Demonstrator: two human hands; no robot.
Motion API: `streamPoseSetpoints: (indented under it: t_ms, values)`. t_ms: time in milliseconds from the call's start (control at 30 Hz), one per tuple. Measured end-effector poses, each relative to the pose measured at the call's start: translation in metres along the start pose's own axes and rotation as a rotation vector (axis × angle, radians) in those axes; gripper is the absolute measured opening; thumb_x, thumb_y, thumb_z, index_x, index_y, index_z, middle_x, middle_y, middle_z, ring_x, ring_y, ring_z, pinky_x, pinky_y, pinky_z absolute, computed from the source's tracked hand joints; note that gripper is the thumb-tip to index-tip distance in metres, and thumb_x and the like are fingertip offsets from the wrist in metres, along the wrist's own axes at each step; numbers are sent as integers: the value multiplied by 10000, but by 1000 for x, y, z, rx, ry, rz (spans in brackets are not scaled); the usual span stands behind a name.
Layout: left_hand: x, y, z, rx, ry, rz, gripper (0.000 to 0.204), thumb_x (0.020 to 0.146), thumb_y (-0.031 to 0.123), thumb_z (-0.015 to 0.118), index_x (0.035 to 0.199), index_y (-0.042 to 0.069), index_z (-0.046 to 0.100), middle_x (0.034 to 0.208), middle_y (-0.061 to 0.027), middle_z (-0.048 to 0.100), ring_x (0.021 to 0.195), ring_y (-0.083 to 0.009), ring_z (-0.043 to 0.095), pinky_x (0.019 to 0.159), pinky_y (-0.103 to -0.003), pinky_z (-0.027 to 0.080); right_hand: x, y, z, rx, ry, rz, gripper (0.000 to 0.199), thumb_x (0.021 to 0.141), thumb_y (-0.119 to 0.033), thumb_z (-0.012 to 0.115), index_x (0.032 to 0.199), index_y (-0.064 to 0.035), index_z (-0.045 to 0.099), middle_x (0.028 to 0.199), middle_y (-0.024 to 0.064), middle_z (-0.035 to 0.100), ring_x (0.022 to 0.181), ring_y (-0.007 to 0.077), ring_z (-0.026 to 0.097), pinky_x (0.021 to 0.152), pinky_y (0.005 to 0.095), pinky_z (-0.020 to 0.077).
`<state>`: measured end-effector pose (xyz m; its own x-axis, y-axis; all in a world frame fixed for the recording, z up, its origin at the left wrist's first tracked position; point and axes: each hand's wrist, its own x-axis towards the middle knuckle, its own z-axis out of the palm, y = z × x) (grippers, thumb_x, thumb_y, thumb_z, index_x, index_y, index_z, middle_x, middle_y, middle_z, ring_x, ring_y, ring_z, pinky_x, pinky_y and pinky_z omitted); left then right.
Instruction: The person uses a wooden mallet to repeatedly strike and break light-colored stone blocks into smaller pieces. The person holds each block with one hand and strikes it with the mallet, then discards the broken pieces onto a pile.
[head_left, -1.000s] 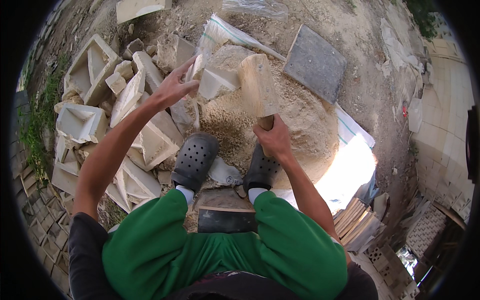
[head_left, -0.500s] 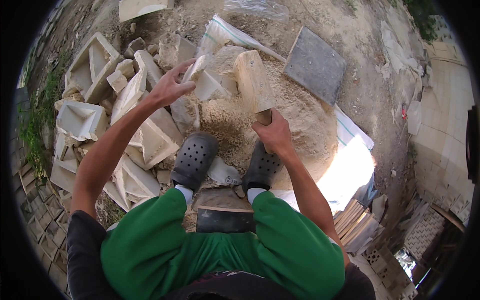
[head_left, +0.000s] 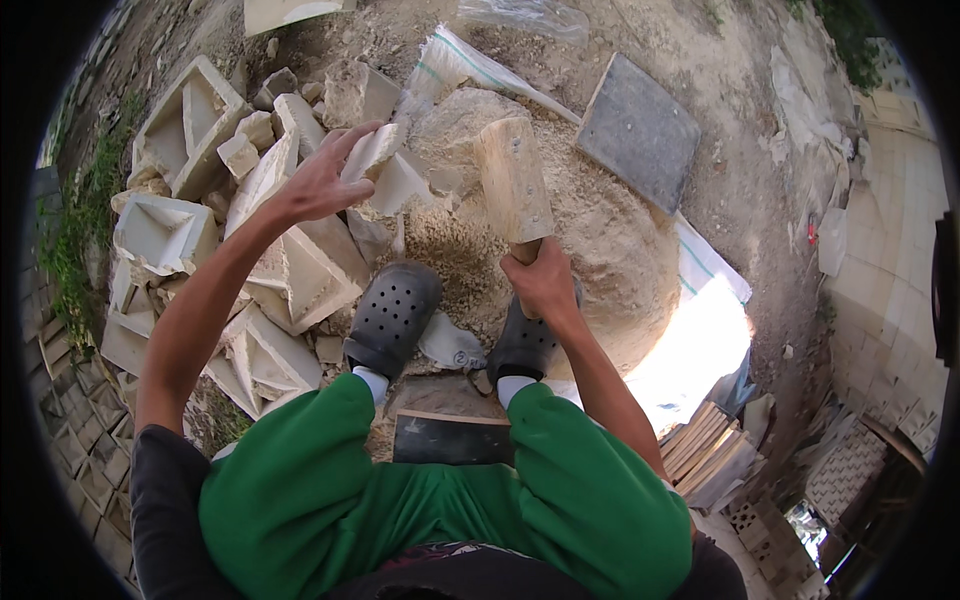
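Observation:
My right hand is wrapped round the short handle of a wooden mallet, whose thick pale block head points away from me over the crushed heap. To its left, my left hand grips the edge of a broken cream-coloured plaster-like piece, fingers along its far side and thumb on the near side. This piece tilts above the pile of crumbled pale material. The mallet head is apart from the piece. Part of the piece's lower edge is lost among the rubble.
Broken pale hollow moulded pieces are heaped at the left. A white woven sack lies under the crumbled pile. A dark square slab rests at the far right. My grey clogs flank a small white bag. Stacked thin slats stand at the lower right.
The mallet head has dropped slightly toward me. My left hand has shifted a little left, and the broken piece it holds has tilted and moved nearer.

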<state>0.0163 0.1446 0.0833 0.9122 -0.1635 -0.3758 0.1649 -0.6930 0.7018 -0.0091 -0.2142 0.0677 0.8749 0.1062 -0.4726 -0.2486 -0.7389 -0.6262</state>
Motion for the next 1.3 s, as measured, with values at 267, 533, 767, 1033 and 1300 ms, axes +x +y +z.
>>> streamPoseSetpoints:
  t_ms: [267, 533, 767, 1033, 1300]
  values:
    - [-11, 22, 28, 798, 125, 107, 879, 748, 118, 754, 1543, 154, 382, 1456, -184, 450, 1336, -394, 479, 1130, -480, 400, 5, 21, 10, 263, -27, -5, 397, 834, -191, 747, 1114, 50, 603, 816, 134, 694, 600, 189, 674, 569, 352, 542]
    - [14, 54, 82, 489, 20, 264, 702, 823, 168, 764, 1440, 31, 461, 1397, -171, 498, 1267, -357, 508, 1048, -447, 457, -10, 16, -2, 455, 7, 155, 366, 841, -207, 751, 1048, 57, 606, 749, 107, 676, 562, 174, 664, 544, 337, 528]
    - [51, 66, 111, 439, 95, 305, 714, 851, 292, 774, 1466, 110, 460, 1312, -184, 500, 1136, -360, 580, 881, -456, 539, -5, 18, 0, 456, 17, 134, 359, 833, -213, 752, 1021, 63, 619, 765, 116, 694, 558, 183, 673, 547, 337, 533]
    - [77, 60, 120, 402, 188, 223, 466, 894, 346, 712, 1269, 91, 603, 1028, -124, 608, 1004, -317, 637, 753, -455, 532, -4, 12, 3, 391, 21, 110, 366, 815, -228, 755, 1016, 55, 638, 786, 124, 705, 570, 187, 680, 560, 337, 537]
    - [77, 41, 104, 365, 304, 371, 452, 896, 318, 713, 1269, 81, 617, 1092, -111, 625, 1034, -306, 637, 853, -436, 511, -3, 5, -9, 442, -19, 134, 399, 815, -228, 752, 1063, 58, 626, 792, 127, 703, 564, 197, 671, 570, 349, 538]
